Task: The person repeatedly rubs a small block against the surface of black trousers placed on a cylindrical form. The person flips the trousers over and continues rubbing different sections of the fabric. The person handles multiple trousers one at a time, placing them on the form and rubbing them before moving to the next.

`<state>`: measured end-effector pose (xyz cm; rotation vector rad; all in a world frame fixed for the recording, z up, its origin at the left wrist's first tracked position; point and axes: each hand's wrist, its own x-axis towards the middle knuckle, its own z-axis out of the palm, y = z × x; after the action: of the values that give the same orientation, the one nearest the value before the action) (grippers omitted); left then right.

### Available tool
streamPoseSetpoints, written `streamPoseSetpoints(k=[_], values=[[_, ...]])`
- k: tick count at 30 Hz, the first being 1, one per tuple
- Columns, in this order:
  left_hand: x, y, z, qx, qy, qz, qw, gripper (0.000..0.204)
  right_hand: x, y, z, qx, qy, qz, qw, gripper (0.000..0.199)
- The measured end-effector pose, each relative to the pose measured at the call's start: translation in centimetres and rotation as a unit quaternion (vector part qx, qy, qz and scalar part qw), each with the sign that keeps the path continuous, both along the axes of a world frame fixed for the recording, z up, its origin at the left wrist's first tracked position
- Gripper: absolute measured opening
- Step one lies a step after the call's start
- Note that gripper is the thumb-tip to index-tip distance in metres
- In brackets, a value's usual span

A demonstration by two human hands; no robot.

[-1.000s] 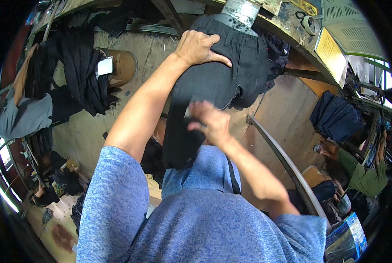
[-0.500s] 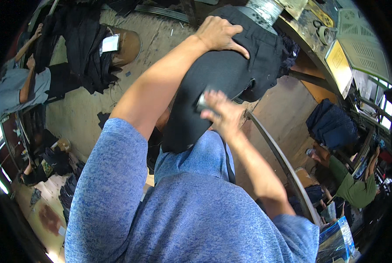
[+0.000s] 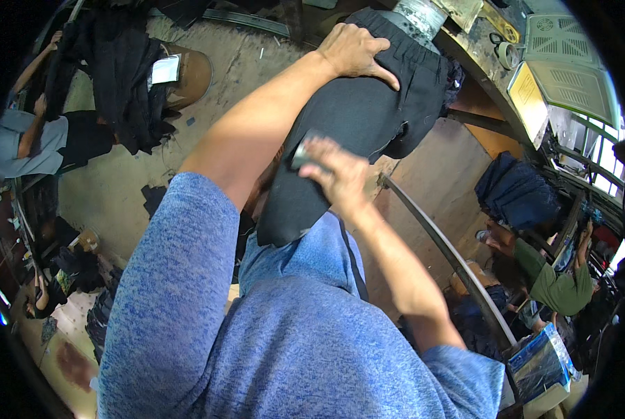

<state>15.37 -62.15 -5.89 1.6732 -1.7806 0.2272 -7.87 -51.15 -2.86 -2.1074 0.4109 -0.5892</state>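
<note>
Black trousers (image 3: 368, 105) lie stretched over a long rounded form that juts toward me, its body hidden under the cloth. My left hand (image 3: 354, 50) holds the trousers near the waistband, thumb spread across the cloth and fingers bent over the left edge. On the trouser leg closer to me, my right hand (image 3: 337, 167) grips a small pale grey block-like object (image 3: 301, 152). It touches or nearly touches the cloth; motion blur hides its exact kind. Beyond the waistband shows a silvery wrapped cylinder (image 3: 418, 15).
A workbench (image 3: 490, 84) at the upper right carries a tape roll (image 3: 508, 56) and scissors. A metal bar (image 3: 452, 262) slants along my right side. Dark folded clothes (image 3: 518, 192) are piled at right. Co-workers sit at left, near a grey sleeve (image 3: 40, 143), and right, near a green shirt (image 3: 560, 283).
My right hand has slid a little left along the trouser leg with the grey object. My left hand keeps its place on the trousers. The view has shifted slightly.
</note>
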Motion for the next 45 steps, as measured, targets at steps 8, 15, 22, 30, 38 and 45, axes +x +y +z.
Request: streamPoseSetpoints(k=[8, 15, 22, 30, 38, 45], values=[[-1.6, 4.9, 5.9, -0.028, 0.038, 0.044, 0.998, 0.076, -5.8, 4.2, 4.5, 0.224, 0.218, 0.271, 0.910, 0.035], [-18.5, 35.7, 3.2, 0.259, 0.392, 0.430, 0.771, 0.059, 6.3, -14.5, 5.3, -0.174, 0.130, 0.021, 0.976, 0.071], [-28.6, 51.7, 1.0, 0.371, 0.395, 0.451, 0.709, 0.062, 2.0, -10.3, 3.9, 0.097, 0.230, 0.267, 0.931, 0.078], [-13.4, 40.7, 5.0, 0.312, 0.116, 0.018, 0.943, 0.042, -16.2, -4.3, -6.3, 0.227, 0.282, 0.327, 0.873, 0.052], [-3.6, 0.0, 5.6, 0.229, -0.146, -0.277, 0.922, 0.060, -12.9, -7.2, 5.2, 0.045, -0.014, -0.216, 0.975, 0.023], [-3.1, -4.2, 4.4, 0.207, -0.124, -0.315, 0.918, 0.060, -6.4, -2.1, -4.1, -0.129, -0.100, -0.056, 0.985, 0.055]])
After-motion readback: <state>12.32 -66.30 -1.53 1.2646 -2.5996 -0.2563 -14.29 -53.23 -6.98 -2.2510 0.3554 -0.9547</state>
